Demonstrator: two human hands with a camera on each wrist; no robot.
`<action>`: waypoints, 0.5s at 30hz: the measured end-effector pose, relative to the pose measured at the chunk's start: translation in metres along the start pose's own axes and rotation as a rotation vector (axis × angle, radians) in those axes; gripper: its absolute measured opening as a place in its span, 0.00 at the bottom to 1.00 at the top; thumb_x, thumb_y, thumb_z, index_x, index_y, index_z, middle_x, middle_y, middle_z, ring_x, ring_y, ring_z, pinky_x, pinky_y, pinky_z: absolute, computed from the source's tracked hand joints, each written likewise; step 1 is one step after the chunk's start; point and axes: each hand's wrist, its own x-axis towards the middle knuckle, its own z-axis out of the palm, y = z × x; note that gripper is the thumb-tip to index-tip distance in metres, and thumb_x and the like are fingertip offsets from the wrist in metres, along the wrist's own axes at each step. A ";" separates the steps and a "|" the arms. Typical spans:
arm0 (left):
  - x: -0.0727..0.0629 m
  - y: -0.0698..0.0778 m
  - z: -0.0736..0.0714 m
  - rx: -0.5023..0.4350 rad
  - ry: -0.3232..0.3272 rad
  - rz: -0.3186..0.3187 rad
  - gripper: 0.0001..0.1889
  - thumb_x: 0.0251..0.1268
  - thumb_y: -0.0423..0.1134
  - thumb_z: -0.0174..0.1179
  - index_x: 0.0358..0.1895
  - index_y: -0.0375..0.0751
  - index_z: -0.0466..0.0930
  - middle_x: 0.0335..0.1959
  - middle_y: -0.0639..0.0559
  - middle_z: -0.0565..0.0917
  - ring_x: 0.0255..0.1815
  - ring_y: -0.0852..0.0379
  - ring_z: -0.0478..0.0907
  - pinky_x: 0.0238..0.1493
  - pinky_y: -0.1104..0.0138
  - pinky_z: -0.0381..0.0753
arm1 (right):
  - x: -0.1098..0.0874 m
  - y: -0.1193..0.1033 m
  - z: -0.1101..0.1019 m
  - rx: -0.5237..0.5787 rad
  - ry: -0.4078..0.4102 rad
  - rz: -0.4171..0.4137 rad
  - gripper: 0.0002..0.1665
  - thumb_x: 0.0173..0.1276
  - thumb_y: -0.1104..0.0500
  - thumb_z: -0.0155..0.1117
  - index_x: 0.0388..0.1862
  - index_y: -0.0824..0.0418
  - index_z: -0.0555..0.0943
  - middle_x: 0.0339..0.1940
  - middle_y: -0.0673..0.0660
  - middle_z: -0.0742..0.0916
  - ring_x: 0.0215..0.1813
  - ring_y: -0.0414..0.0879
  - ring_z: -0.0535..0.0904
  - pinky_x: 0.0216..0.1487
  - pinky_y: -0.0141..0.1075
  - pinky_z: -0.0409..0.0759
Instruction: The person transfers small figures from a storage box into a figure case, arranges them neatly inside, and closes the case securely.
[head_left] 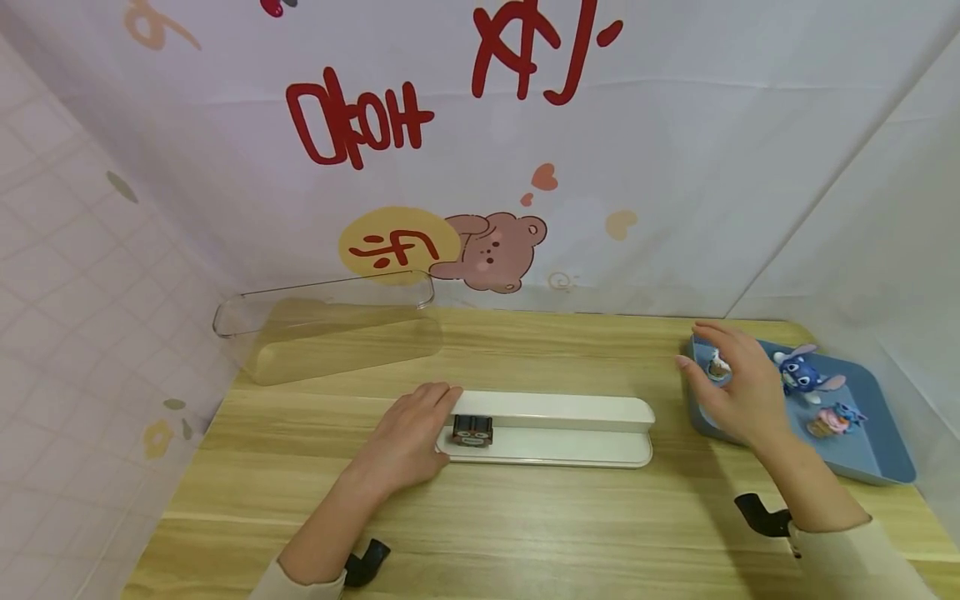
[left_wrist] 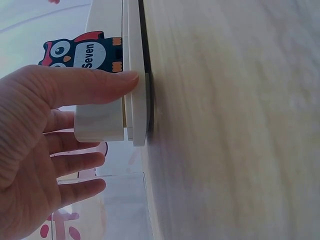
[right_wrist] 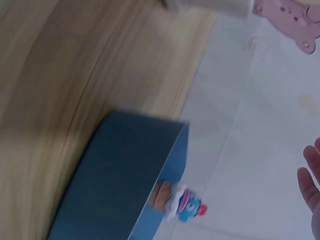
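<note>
A white two-step display stand [head_left: 562, 447] lies lengthwise on the table. My left hand [head_left: 408, 437] grips its left end, the thumb [left_wrist: 107, 85] pressed to the front edge and the other fingers behind. On the lower step, close to that hand, stands a dark owl figure [head_left: 473, 432] with "Seven" on its belly [left_wrist: 90, 54]. My right hand [head_left: 738, 387] hovers over the left part of a blue tray [head_left: 873, 408], fingers spread and holding nothing. Beneath it sits a small white-topped figure [head_left: 717, 367]. Beside it are a blue big-eared figure [head_left: 802, 373] and an ice-cream-cone figure [head_left: 832, 419].
A clear plastic cover [head_left: 337, 337] stands at the back left of the wooden table [head_left: 555, 533]. White printed cloth [head_left: 660, 150] hangs behind and at both sides. The tray's raised wall [right_wrist: 120, 170] shows in the right wrist view.
</note>
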 end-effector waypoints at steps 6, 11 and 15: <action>0.000 0.000 0.001 0.002 0.001 0.001 0.47 0.46 0.36 0.83 0.74 0.35 0.70 0.68 0.43 0.76 0.72 0.44 0.70 0.70 0.49 0.73 | -0.002 0.018 -0.012 -0.058 -0.124 0.125 0.34 0.63 0.58 0.77 0.66 0.70 0.80 0.68 0.70 0.81 0.65 0.74 0.75 0.52 0.66 0.74; 0.000 -0.001 0.002 0.004 -0.007 -0.003 0.48 0.47 0.36 0.83 0.75 0.36 0.69 0.70 0.43 0.75 0.74 0.45 0.69 0.70 0.48 0.72 | 0.000 0.033 -0.020 -0.092 -0.238 0.223 0.40 0.66 0.54 0.76 0.72 0.71 0.74 0.73 0.72 0.75 0.67 0.79 0.70 0.55 0.73 0.69; 0.000 -0.001 0.002 0.007 -0.007 -0.007 0.48 0.47 0.36 0.82 0.75 0.36 0.69 0.70 0.44 0.75 0.74 0.45 0.69 0.70 0.47 0.73 | -0.001 0.047 -0.024 -0.126 -0.318 0.277 0.44 0.69 0.50 0.74 0.76 0.69 0.70 0.75 0.73 0.73 0.68 0.79 0.68 0.54 0.75 0.67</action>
